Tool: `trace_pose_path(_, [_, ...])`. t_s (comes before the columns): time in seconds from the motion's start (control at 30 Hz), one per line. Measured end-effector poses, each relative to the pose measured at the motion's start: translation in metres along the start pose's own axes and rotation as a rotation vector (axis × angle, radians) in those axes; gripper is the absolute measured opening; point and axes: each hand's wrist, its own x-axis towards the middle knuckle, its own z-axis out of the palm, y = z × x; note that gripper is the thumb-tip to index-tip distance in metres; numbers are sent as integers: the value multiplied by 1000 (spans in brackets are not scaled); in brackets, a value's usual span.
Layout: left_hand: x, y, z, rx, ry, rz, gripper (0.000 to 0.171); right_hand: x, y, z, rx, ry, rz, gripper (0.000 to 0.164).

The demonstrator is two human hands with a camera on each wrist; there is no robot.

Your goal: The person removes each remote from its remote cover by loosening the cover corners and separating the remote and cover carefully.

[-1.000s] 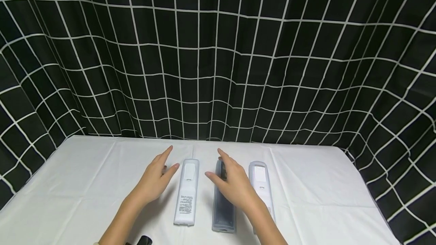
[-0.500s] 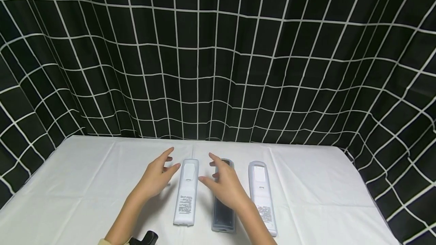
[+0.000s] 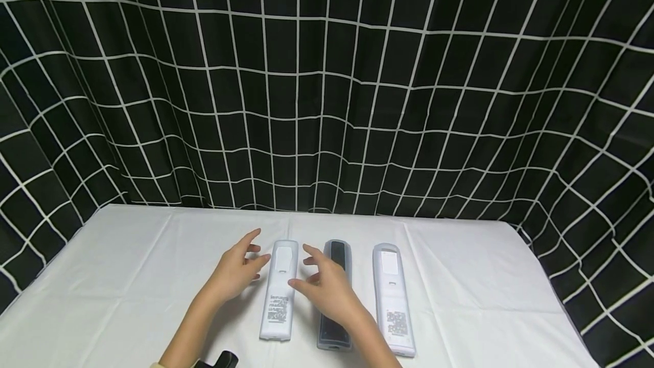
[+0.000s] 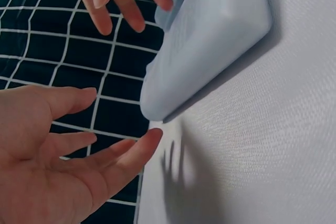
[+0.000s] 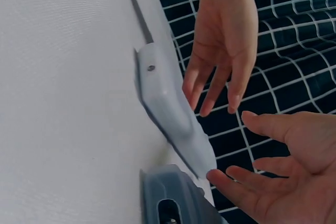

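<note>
Face down on the white cloth lies a white remote control [image 3: 278, 291] in a pale translucent cover, a small printed label near its front end. My left hand [image 3: 236, 268] hovers just left of it, fingers loosely bent and holding nothing. On its other side my right hand [image 3: 327, 288] is spread, thumb tip overlapping the remote's right edge in the head view. Partly behind that hand is a dark remote control [image 3: 334, 331] in a clear cover. In the left wrist view the white remote [image 4: 205, 40] lies between both hands, with my left fingers [image 4: 131, 158] apart from it.
A second white remote control [image 3: 393, 300], also label side up, lies to the right of the dark one. The white tablecloth [image 3: 475, 288] has fold creases. Behind the table hangs a black curtain [image 3: 327, 101] with a white grid. A black strap piece [image 3: 225, 359] shows by my left wrist.
My right hand has moved left from over the dark remote toward the white one, uncovering the right-hand remote. The left hand has shifted only slightly. The remotes stay in place.
</note>
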Motion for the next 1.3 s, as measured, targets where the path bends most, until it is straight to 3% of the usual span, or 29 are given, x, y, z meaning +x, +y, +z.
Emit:
trace_pose_path(0.27, [-1,-5,2,-43,-23,-14,62,-3,5,8,77,-34,51,72])
trace_pose_path(0.47, [-2,-7,2,-116,-88,-38,62,-4,9,12,127,-50,89,72])
trace_pose_path(0.83, [-3,-11,5,-176,-145,-53,62,-3,9,20,151,-66,160,73])
trace_pose_path(1.3, [1,-11,13,-96,-118,-83,54,-1,11,22,87,-33,148,67])
